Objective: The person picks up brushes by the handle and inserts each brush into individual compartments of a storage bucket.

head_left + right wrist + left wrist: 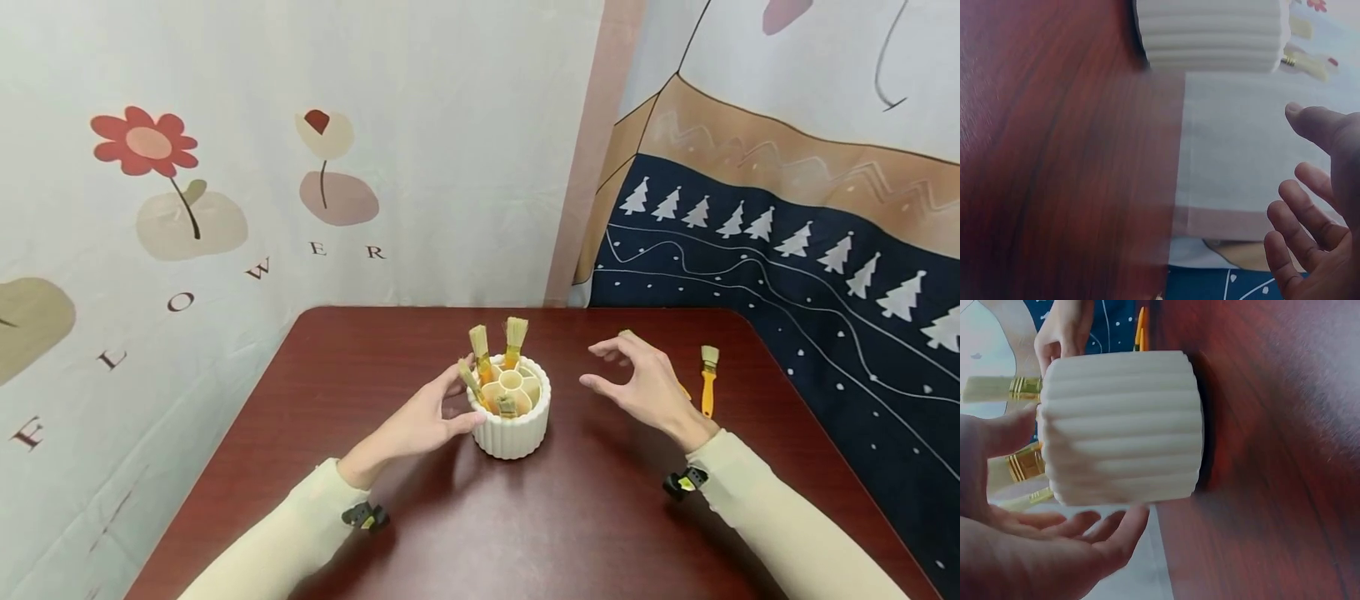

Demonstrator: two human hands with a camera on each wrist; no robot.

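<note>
Cupping the holder [512, 435] with your left hand [423, 423], you have your half-open, empty right hand [651, 387] nearer the away-pointing brush [708, 387], right of the holder.

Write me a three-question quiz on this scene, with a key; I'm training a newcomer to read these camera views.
1. Multiple choice: what is the left hand curved around?
A) the hanging cloth
B) the white holder
C) the table's edge

2. True or false: the right hand is holding nothing.

3. Fill in the gap: the brushes in the holder stand with their ____ upward.

Key:
1. B
2. True; the right wrist view shows its fingers apart with nothing between them.
3. bristles
</note>
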